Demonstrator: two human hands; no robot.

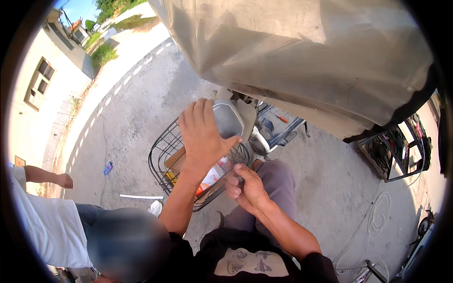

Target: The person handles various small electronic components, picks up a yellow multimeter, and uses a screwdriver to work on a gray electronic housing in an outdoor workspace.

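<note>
A: What bounds us at left?

B: A co-worker (49, 228), well apart from the basket (155, 148). A white strip (141, 196) lies between.

A: Where is the grey cover (229, 121)?

B: Above the basket's far side. Our left hand (203, 137) spreads open against its left, probably to steady it.

A: And our right hand (247, 188)?

B: Its fingers curl toward the thumb; we cannot tell whether they grip anything.

A: Which edges follow?

B: The screwdriver (283, 119) rests on the panel (289, 128), perhaps for easy reach. The canopy (302, 61) likely limits lifting; the rack (396, 151) stands well apart, giving our right elbow room.
</note>
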